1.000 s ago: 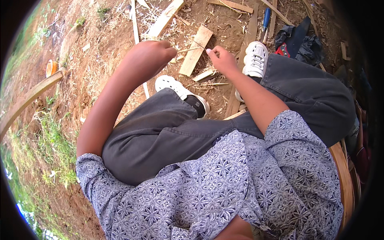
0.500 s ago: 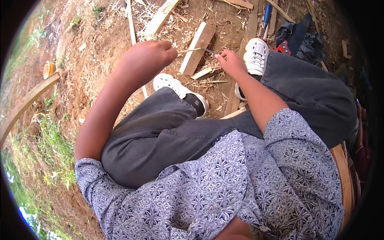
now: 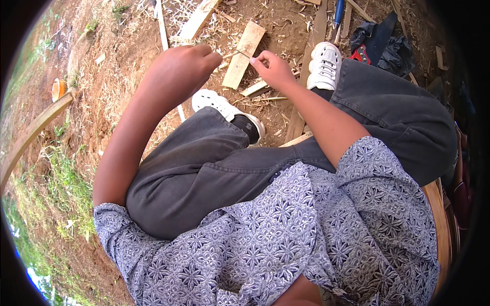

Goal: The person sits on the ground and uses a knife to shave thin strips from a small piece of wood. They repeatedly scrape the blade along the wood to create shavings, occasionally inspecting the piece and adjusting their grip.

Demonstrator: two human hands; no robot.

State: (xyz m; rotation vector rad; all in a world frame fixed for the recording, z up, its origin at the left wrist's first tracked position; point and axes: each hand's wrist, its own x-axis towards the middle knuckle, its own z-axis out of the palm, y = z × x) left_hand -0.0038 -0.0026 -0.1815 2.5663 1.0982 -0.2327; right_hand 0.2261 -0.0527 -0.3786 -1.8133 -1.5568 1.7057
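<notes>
My left hand (image 3: pixel 185 65) is closed in a fist out in front of my left knee. A thin pale wooden stick (image 3: pixel 230 55) pokes out of it toward the right. Facing it, my right hand (image 3: pixel 271 71) pinches a thin dark metal piece (image 3: pixel 244 53) between thumb and fingers. The metal's tip points at the stick's end; whether they touch I cannot tell. Just beneath, on the ground, lies a flat pale wooden block (image 3: pixel 240 66). The inside of my left fist is hidden.
Wood shavings and offcuts, including a long pale board (image 3: pixel 200 20), litter the dirt. My white shoes (image 3: pixel 324 65) flank the block. A blue-handled tool (image 3: pixel 339 14) and a black plastic bag (image 3: pixel 397 52) lie at the far right. A curved wooden bar (image 3: pixel 35 127) stands at left.
Both hands have shifted left, my right hand the more, so the gap between them is smaller. The wooden block now shows one broad pale face instead of two faces.
</notes>
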